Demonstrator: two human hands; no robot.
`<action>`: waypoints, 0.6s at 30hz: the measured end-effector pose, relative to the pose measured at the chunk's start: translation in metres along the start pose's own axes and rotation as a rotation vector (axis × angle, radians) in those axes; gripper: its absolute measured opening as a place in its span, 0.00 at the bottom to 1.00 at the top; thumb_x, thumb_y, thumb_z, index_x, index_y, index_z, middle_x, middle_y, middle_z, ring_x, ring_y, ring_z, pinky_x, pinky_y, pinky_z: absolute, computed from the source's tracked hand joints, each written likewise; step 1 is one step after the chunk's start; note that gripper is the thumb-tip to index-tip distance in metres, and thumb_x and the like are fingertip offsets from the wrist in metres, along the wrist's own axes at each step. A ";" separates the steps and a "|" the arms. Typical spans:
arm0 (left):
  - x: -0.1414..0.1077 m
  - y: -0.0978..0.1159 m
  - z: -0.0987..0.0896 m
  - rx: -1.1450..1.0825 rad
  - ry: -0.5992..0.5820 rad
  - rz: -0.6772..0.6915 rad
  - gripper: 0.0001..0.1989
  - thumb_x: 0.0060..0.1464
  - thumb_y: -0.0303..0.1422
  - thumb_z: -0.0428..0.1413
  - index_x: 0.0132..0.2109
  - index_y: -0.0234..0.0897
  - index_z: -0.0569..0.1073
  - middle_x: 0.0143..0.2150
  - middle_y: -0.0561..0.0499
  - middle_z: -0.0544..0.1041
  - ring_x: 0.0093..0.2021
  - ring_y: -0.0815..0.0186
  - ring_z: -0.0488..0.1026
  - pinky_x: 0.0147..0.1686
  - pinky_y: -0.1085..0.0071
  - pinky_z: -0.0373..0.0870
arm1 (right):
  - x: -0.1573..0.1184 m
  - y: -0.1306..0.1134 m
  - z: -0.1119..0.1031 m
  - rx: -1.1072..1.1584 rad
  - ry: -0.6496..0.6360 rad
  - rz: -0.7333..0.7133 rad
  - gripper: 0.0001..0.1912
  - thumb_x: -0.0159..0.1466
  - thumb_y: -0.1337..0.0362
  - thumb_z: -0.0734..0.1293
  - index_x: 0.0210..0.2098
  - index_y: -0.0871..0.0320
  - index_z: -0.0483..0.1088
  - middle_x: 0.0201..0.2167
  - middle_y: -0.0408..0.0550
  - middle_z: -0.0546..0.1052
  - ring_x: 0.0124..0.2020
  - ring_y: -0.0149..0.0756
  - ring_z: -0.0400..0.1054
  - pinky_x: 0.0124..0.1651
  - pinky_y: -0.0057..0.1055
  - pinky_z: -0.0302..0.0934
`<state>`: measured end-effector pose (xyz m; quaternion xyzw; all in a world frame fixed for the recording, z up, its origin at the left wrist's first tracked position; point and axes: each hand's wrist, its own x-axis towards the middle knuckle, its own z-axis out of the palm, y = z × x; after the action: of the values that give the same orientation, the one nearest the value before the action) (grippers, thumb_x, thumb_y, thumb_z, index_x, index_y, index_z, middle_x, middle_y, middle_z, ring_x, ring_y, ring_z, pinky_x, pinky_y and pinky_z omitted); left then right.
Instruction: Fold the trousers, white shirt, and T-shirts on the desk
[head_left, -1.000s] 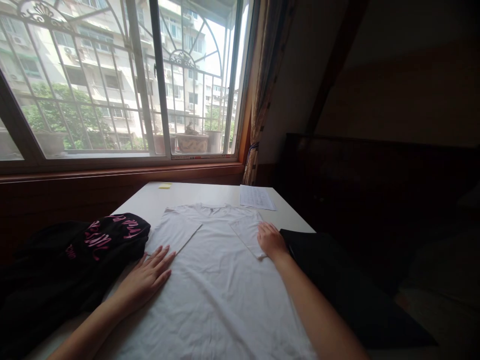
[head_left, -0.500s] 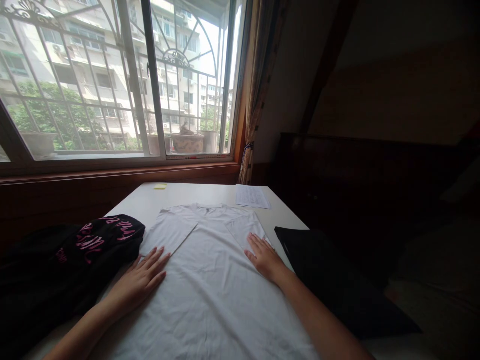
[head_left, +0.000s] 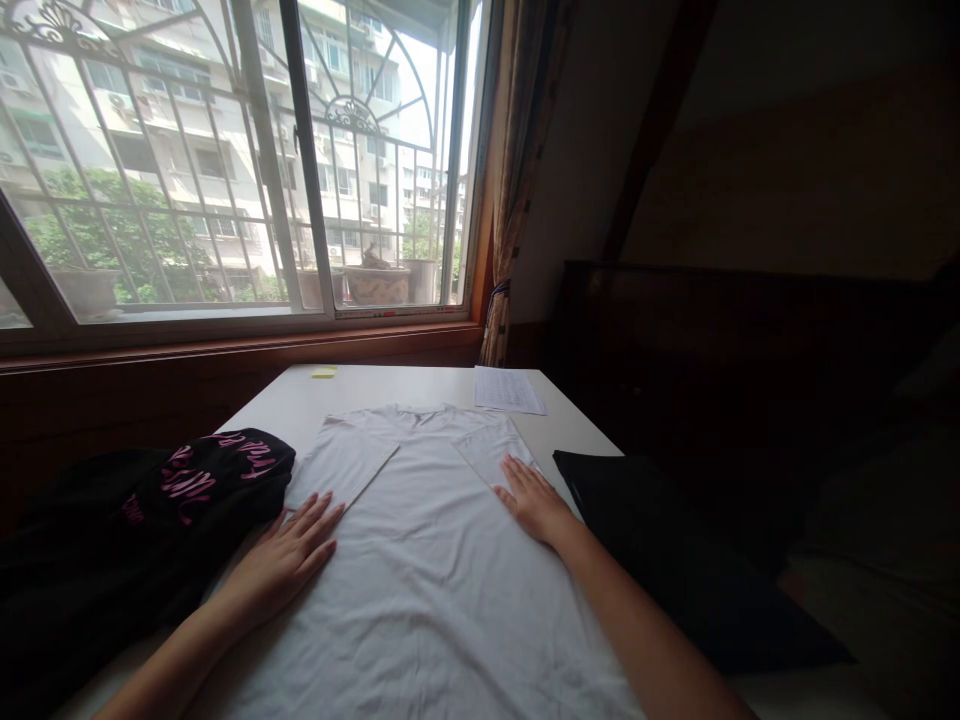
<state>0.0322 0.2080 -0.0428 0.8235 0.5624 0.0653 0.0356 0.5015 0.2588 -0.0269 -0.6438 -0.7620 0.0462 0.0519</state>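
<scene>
A white T-shirt [head_left: 420, 540] lies spread out with its neckline toward the window and both short sleeves folded inward over the body. My left hand [head_left: 289, 550] rests flat on its left side, just below the folded left sleeve, fingers stretched out. On the opposite side my right hand [head_left: 532, 498] lies flat at the right sleeve's edge, fingers extended. Neither hand grips the cloth. Light wrinkles run across the lower part of the shirt, whose hem is out of view.
A black garment with pink lettering [head_left: 187, 500] is heaped at the left. Dark folded cloth [head_left: 675, 560] lies along the right side. The white table [head_left: 382, 385] carries a yellow sticky note [head_left: 324, 372] and a printed sheet [head_left: 510, 391] near its far edge, below a barred window [head_left: 225, 180].
The view has shifted very slightly. My right hand has slid a little away from me along the shirt's right edge; my left hand stays nearly in place.
</scene>
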 end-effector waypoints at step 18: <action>-0.004 0.012 -0.011 0.052 -0.045 -0.002 0.30 0.72 0.50 0.39 0.75 0.50 0.50 0.78 0.53 0.43 0.78 0.54 0.41 0.73 0.48 0.44 | -0.152 0.007 0.004 0.050 0.021 -0.214 0.34 0.76 0.48 0.52 0.75 0.58 0.50 0.76 0.51 0.48 0.76 0.43 0.43 0.76 0.46 0.42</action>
<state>0.0401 0.1999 -0.0307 0.8248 0.5638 0.0323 0.0269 0.5330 0.1104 -0.0350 -0.5577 -0.8244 0.0528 0.0806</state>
